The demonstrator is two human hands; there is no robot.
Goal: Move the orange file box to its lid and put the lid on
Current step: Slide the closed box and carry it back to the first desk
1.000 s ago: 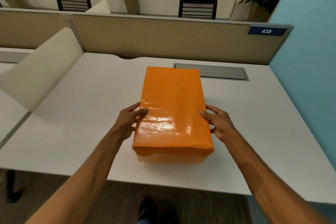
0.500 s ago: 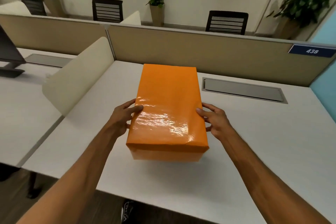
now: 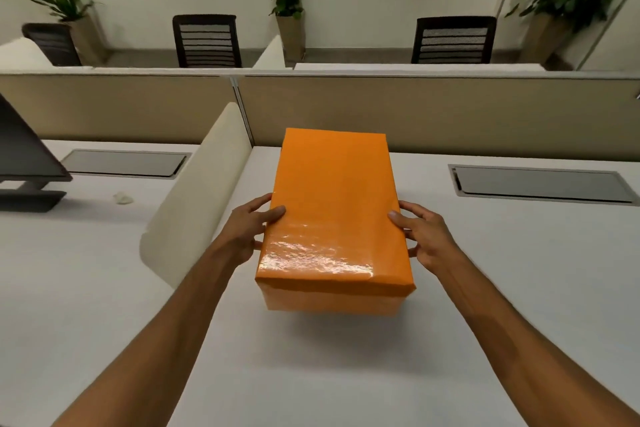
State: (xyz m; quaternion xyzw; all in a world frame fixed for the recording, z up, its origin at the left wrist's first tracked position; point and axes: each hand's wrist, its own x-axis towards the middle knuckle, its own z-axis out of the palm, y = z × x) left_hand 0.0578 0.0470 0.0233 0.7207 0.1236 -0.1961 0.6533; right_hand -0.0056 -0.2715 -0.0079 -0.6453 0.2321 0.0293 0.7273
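Orange file box [image 3: 334, 215], lid on, held lengthwise away from me above the white desk [image 3: 519, 270], its shadow on the surface beneath; my left hand [image 3: 247, 230] grips its left long side, thumb on the lid; my right hand [image 3: 424, 236] grips the right side likewise; cream divider [image 3: 194, 194] just left of the box; beige partition [image 3: 450, 114] behind; grey cable hatch [image 3: 540, 184] to the right; monitor [image 3: 24, 156] at far left.
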